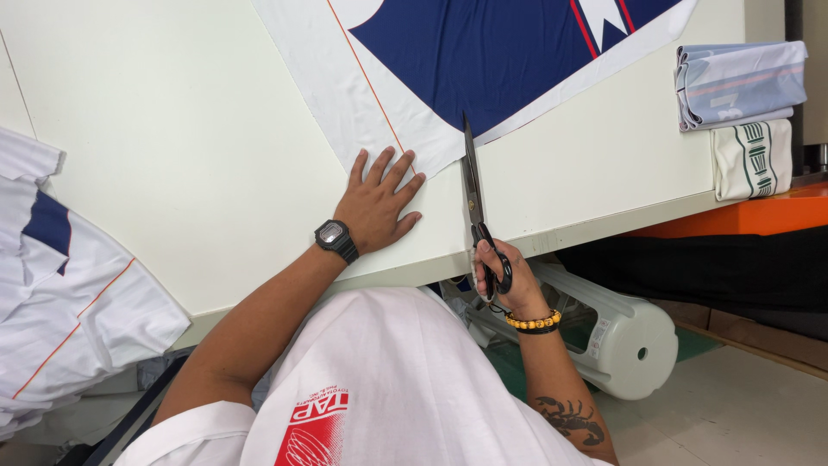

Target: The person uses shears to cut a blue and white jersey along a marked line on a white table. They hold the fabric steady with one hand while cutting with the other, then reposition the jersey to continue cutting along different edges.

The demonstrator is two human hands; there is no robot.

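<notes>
— Big pale table (172,129), smooth and bare on this side?

— Yes. White and blue cloth (448,60) spread flat at the far end, thin orange line down the white part.

— Left hand (377,207)?

— Open wide, fingers spread, pressed flat on the table, fingertips on the cloth edge. Holding nothing. Black watch (336,240) on the wrist.

— Right hand (500,276)?

— Curled shut around the black handles of the scissors (473,198), at the table's near edge. Blades closed, lying on the table, tip touching the cloth corner.

— Around the room?

— Folded cloths (742,86) stacked far right. More white cloth (69,302) hanging off the left. White plastic stool (621,336) on its side on the floor below.
</notes>
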